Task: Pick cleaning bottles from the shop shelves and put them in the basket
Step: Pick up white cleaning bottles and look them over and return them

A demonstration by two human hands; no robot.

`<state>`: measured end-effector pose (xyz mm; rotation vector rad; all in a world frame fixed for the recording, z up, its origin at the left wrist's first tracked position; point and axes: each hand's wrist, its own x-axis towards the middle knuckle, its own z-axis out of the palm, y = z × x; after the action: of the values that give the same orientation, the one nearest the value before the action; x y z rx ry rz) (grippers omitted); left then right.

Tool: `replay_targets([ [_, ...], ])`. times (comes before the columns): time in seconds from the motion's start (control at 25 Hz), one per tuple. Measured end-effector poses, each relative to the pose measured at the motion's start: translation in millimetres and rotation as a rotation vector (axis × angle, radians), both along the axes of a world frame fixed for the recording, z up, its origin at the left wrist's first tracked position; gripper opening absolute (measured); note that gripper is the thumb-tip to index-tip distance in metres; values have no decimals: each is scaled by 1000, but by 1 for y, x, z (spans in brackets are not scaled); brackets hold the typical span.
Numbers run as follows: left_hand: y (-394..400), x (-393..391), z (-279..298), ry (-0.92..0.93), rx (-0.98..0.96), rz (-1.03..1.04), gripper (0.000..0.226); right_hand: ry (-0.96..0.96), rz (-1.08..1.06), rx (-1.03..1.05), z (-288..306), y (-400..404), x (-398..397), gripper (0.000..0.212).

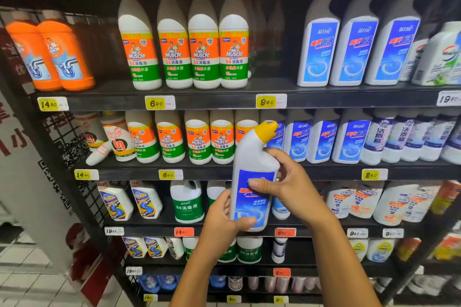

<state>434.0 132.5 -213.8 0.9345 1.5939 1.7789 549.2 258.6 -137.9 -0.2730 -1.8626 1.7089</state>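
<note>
A white toilet-cleaner bottle [252,157] with a bent neck, yellow cap and blue label is held upright in front of the shelves. My left hand [222,222] grips its lower part, thumb across the bottom of the label. My right hand [289,187] wraps its right side, thumb on the label and fingers behind the neck. Matching blue-label bottles [321,139] stand on the shelf behind it. No basket is in view.
Black shelves [224,102] hold rows of cleaners: Mr Muscle bottles [202,50], orange drain-cleaner canisters [64,55], tall blue-label bottles [356,50], green-label jugs [187,204]. A red and white panel [30,182] stands left; tiled floor [25,281] lies below.
</note>
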Motion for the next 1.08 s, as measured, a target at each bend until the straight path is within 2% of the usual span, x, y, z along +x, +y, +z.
replay_targets([
  [0.16,16,-10,4,165,12,114,59,46,-17,122,1,-8,2,64],
  [0.32,26,-18,11,306,-20,234,43,71,-96,206,-2,-19,-1,64],
  [0.52,29,-23,16,374,-23,226,58,122,-136,251,-3,-22,1,65],
  [0.72,23,-25,22,377,-17,163,57,141,-169,227,-3,-20,2,69],
  [0.88,18,-26,26,354,7,87,70,155,-173,215,-2,-18,7,62],
  [0.96,11,-22,29,283,22,63,66,211,-169,150,2,-15,10,61],
  [1.08,0,-12,36,175,52,31,62,341,-123,-58,8,-8,13,60],
])
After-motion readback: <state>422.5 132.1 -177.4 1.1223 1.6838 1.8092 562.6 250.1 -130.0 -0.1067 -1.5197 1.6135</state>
